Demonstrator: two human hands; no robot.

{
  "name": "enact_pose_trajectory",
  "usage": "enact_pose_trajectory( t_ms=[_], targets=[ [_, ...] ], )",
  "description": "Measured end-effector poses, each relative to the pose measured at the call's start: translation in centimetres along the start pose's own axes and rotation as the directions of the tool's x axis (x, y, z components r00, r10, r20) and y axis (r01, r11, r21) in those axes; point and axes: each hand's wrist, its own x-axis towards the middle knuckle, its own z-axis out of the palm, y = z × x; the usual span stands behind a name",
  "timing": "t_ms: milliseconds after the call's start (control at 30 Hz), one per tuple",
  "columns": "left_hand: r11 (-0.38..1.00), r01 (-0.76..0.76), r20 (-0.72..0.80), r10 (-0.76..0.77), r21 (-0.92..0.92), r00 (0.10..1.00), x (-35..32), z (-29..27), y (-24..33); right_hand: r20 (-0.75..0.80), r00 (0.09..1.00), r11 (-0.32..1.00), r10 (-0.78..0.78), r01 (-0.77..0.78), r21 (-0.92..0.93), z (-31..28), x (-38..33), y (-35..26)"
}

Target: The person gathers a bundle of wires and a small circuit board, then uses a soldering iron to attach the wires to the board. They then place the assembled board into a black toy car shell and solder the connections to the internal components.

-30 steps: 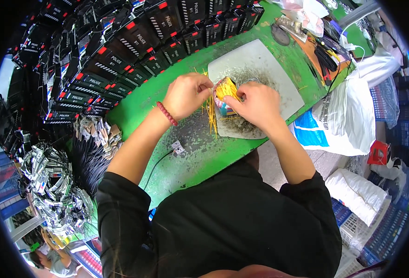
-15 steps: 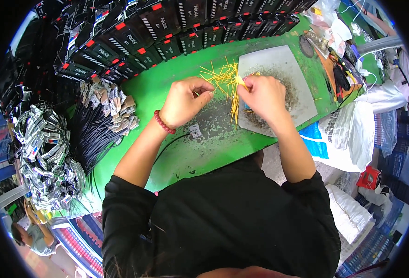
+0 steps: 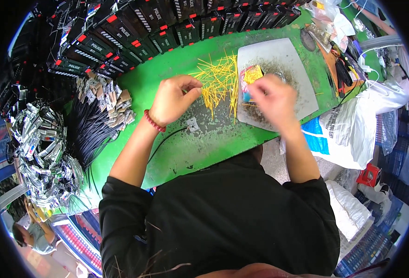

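Item: green workbench [image 3: 176, 153], seen from overhead, with one person in a black top seated at it. Left hand [image 3: 172, 99]: fingers curled, thumb and forefinger pinched together at the near edge of the loose yellow wire pieces [image 3: 218, 83]; it appears to grasp one or a few strands, though the strands inside the pinch are too fine to confirm. A red bead bracelet [image 3: 153, 123] sits at that wrist. Right hand [image 3: 271, 99]: blurred, fingers drawn in over the grey mat [image 3: 297, 88]; whether it grips anything cannot be told, and the small yellow-and-blue packet [image 3: 250, 78] lies just beside its fingertips. Yellow wire pieces: scattered in a fan across the bench and onto the mat's left edge, between the two hands. Also present: a small grey metal part [image 3: 193, 124] on the bench near the left wrist; a row of black boxes with red tabs [image 3: 167, 28] along the far edge; a bundle of black cables [image 3: 91, 132] and a heap of silver connectors [image 3: 42, 153] to the left; white plastic bags [image 3: 353, 125] hanging off the right side. Step in hand, as judged: picking single wires out of the pile. Next move, as judged, calls for a fine pinch to separate one strand without dragging its neighbours.
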Motion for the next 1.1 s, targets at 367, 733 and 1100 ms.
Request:
enact_pose_trajectory(
  t_ms=[367, 733, 1100],
  targets=[
    [0.977, -0.098, 0.106, 0.079, 0.192, 0.991, 3.5, 5.0, 2.2, 0.269, 0.953, 0.989, 0.141, -0.149, 0.009, 2.4, 5.8, 4.0],
    [0.976, -0.154, 0.204, 0.121, 0.155, 0.972, 0.6, 5.8, 2.5, 0.113, 0.991, 0.833, 0.064, -0.116, 0.541, 1.0, 6.7, 2.2],
    [0.820, -0.363, 0.144, 0.335, 0.443, 0.931, 1.2, 11.3, 1.8, 0.264, 0.949, 0.985, -0.174, 0.170, 0.039, -1.9, 0.0, 4.0]
  ],
)
